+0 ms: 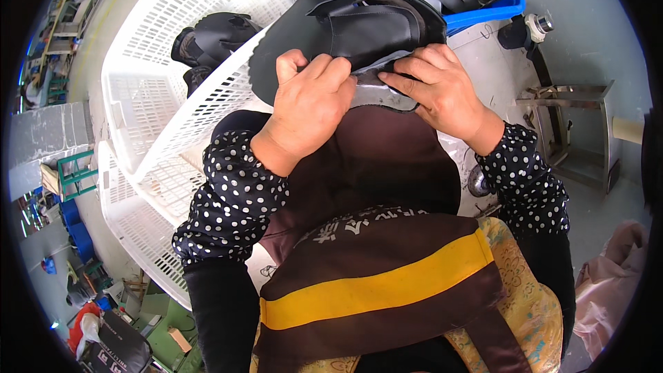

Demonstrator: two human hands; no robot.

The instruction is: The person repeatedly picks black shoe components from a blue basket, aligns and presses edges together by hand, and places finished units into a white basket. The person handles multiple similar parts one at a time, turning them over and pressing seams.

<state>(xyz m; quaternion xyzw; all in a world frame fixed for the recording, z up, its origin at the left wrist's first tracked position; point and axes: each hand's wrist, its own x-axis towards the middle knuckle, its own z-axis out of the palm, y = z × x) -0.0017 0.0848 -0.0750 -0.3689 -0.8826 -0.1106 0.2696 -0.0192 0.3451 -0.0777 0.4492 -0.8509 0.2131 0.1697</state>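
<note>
Pale workshop floor (103,24) at far L; white perforated plastic basket (176,0) L, blue plastic crate (514,14) far R. Black leather-look shoe upper (373,33), far centre, btwn L hand (311,100) & R hand (442,86), both pinching its grey near edge.

White lettering (338,230) on brown apron (387,255) and black item (116,340), lower left

Cropped blue crate (485,19), cropped white basket (141,93)
</note>
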